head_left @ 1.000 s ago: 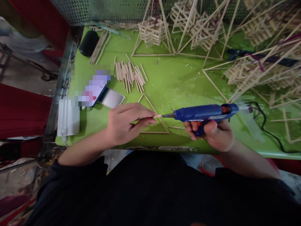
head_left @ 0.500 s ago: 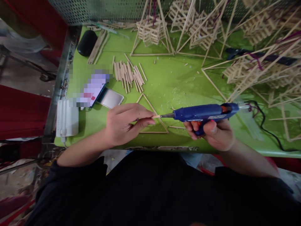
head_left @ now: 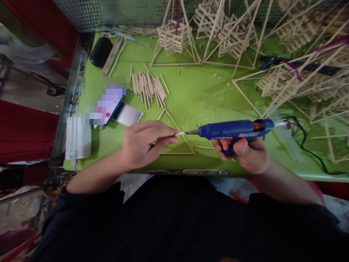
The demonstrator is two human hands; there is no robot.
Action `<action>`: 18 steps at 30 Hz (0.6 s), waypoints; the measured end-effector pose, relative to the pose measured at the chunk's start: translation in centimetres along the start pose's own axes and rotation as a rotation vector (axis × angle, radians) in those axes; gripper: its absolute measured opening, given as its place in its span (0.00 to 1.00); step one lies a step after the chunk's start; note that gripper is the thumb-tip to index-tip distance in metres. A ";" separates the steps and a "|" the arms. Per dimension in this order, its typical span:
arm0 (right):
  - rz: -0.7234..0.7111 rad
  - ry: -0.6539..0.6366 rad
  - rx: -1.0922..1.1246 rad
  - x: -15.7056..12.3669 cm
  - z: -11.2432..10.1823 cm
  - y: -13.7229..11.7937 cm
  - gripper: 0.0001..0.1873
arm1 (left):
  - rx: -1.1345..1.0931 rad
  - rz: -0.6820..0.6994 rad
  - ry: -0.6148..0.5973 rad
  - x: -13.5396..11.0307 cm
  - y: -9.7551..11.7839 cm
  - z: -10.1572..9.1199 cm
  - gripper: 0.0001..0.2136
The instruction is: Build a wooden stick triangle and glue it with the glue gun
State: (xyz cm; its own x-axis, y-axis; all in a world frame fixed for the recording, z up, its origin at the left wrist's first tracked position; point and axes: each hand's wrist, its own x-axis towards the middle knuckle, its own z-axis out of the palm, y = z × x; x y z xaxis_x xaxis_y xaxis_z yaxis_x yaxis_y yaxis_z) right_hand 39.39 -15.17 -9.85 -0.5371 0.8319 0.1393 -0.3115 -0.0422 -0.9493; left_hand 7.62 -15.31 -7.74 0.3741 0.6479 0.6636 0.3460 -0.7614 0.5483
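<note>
My left hand [head_left: 144,143] pinches a short wooden stick [head_left: 180,133] by its end, over a flat stick triangle [head_left: 188,146] lying on the green table [head_left: 207,98]. A blue glue gun [head_left: 231,130] is gripped in my right hand [head_left: 245,153], fingers round the handle and trigger. Its metal nozzle touches the tip of the stick. A loose stick [head_left: 204,147] lies just under the gun.
A pile of short sticks [head_left: 148,87] lies behind my left hand. A phone [head_left: 107,103], a silver device [head_left: 128,114] and a white box [head_left: 78,136] sit at the left. Stick pyramids [head_left: 176,36] and frames [head_left: 300,76] crowd the back and right. The black cord [head_left: 308,142] trails right.
The glue gun and my right hand have shifted slightly left, bringing the nozzle closer onto the stick's tip. My left hand has barely moved.
</note>
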 end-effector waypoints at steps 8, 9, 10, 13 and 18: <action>-0.027 0.027 -0.014 0.1 0.0 0.4 0.13 | -0.002 -0.029 -0.020 0.1 0.1 -0.1 0.05; -0.035 0.043 -0.027 0.1 0.1 0.4 0.14 | 0.003 -0.036 -0.025 0.1 0.1 -0.1 0.04; -0.036 0.064 -0.046 0.1 0.2 0.4 0.14 | 0.004 -0.042 -0.027 0.1 0.2 -0.1 0.03; -0.005 0.138 -0.155 0.2 0.3 0.3 0.16 | -0.009 -0.068 -0.020 0.1 0.3 -0.1 0.02; 0.109 0.297 -0.463 1.3 -1.5 -0.1 0.19 | -0.028 -0.080 0.118 0.2 0.2 -0.3 0.03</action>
State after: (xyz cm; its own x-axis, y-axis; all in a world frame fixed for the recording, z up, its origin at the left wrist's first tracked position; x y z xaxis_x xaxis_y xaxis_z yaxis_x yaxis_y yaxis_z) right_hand 39.91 -13.23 -9.99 -0.2822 0.9593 0.0112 0.1459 0.0544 -0.9878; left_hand 7.55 -15.31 -7.37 0.2419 0.7002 0.6717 0.3458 -0.7090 0.6146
